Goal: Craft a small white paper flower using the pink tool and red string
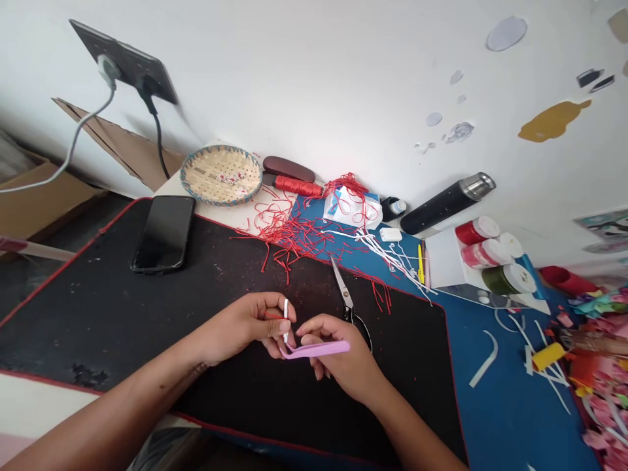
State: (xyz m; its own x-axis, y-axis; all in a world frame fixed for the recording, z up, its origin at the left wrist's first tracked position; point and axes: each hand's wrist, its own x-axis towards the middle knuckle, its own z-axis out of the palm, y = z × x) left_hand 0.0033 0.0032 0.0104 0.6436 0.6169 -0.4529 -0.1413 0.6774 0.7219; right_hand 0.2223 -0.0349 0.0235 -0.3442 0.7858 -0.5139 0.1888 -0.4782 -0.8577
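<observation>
Scissors (344, 291) behind right hand (346, 363) (pinching pink tool (318, 349)); left hand (245, 327) pinches white strip (286, 319); red threads (289, 232) beyond

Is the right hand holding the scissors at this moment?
No, the scissors lie on the black mat beyond the right hand, which grips pink tweezers; the left hand pinches a white strip.

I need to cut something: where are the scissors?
Head view: scissors lie on the black mat right of centre, just beyond the right hand, blades toward the red thread scraps.
</observation>
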